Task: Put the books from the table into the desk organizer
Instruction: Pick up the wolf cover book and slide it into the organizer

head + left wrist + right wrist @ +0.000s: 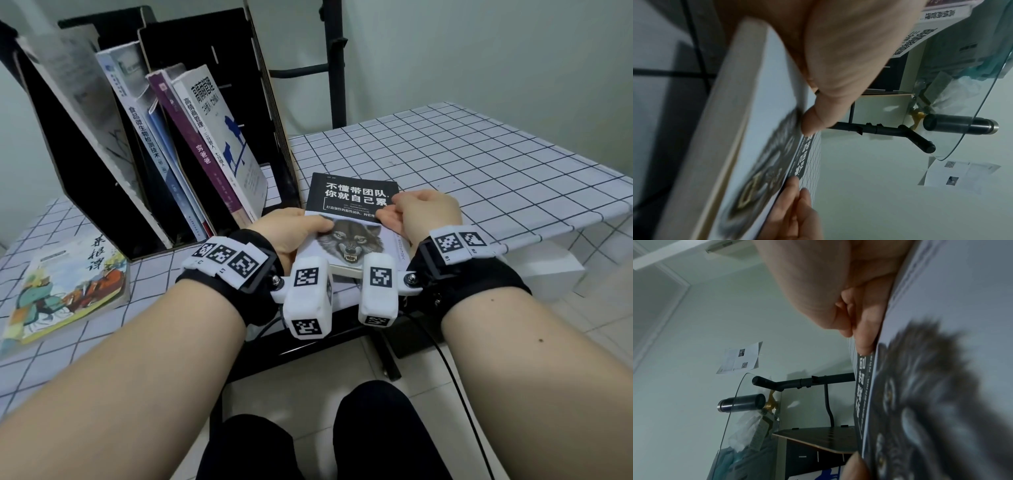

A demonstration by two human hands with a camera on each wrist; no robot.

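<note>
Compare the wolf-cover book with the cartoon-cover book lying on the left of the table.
The black-and-white wolf-cover book is gripped at both side edges by the left hand and right hand; the colourful cartoon-cover book lies untouched. The first sits beside the black desk organizer, the second further left. Both are outside it, cover up.

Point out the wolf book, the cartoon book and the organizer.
wolf book [349,236], head view, on the wolf's face.
cartoon book [68,291], head view, middle of the cover.
organizer [274,113], head view, right side wall.
</note>
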